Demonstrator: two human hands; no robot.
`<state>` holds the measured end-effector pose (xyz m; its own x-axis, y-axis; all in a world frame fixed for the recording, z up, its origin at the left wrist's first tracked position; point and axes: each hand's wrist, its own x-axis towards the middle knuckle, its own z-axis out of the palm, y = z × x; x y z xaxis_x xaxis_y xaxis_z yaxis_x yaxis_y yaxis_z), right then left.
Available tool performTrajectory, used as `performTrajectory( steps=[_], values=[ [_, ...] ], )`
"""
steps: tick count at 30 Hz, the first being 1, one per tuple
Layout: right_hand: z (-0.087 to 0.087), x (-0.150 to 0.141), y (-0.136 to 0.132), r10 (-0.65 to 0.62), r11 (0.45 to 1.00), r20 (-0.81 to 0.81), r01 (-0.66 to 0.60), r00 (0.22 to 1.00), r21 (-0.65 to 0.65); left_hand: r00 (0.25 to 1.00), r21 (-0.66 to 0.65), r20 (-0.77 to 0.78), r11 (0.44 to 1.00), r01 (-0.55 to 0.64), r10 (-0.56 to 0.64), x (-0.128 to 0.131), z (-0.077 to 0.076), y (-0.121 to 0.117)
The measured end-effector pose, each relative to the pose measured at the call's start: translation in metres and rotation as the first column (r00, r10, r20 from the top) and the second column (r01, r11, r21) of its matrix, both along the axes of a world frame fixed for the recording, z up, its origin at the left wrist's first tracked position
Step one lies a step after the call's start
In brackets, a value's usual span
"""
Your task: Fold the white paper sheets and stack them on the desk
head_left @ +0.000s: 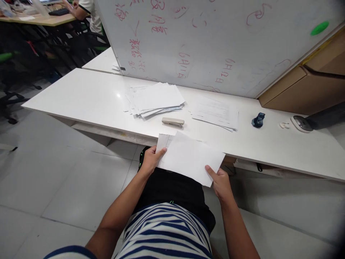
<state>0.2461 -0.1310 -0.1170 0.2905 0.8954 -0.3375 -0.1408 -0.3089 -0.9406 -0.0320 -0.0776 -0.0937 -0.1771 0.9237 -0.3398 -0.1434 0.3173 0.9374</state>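
Note:
My left hand [151, 158] and my right hand [220, 182] each grip one end of a small bundle of white paper sheets [188, 156], held over my lap just in front of the white table's edge [88, 97]. The thumbs lie on top of the sheets and the fingers are curled underneath. A beige stapler [173, 122] lies on the table just beyond the held sheets. Behind it is a loose pile of white papers [155, 99], and to its right a thinner stack of printed pages [215, 113].
A whiteboard [215, 39] with red writing leans at the back of the table. A dark blue small object [258, 120], a white earbud [284, 125] and a round base [301, 123] sit at the right. Another person sits at a far desk [37, 18], upper left.

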Motion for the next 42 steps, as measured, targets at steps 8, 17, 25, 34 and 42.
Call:
performTrajectory(
  steps=[8,17,25,34,42],
  values=[
    [0.002,0.010,-0.004,0.087,0.993,0.185,-0.069,0.979,-0.097,0.997,0.020,-0.077,1.000,-0.008,0.009,0.003,0.010,0.000],
    [0.007,0.005,0.002,-0.024,0.999,0.013,0.024,1.000,-0.032,0.985,-0.036,-0.078,0.988,0.152,-0.155,0.005,0.010,0.002],
    [0.028,-0.011,0.005,-0.060,0.996,-0.298,0.037,0.953,-0.084,0.975,0.027,0.051,0.976,0.215,-0.216,0.012,0.011,-0.002],
    [0.026,-0.010,0.005,0.090,0.996,-0.216,-0.086,0.972,0.026,0.974,-0.009,0.004,0.974,0.228,-0.228,0.014,0.034,-0.010],
    [0.048,-0.014,0.017,0.114,0.977,-0.015,-0.110,0.993,0.183,0.977,0.119,0.048,0.972,0.203,-0.210,0.010,0.045,-0.006]
  ],
)
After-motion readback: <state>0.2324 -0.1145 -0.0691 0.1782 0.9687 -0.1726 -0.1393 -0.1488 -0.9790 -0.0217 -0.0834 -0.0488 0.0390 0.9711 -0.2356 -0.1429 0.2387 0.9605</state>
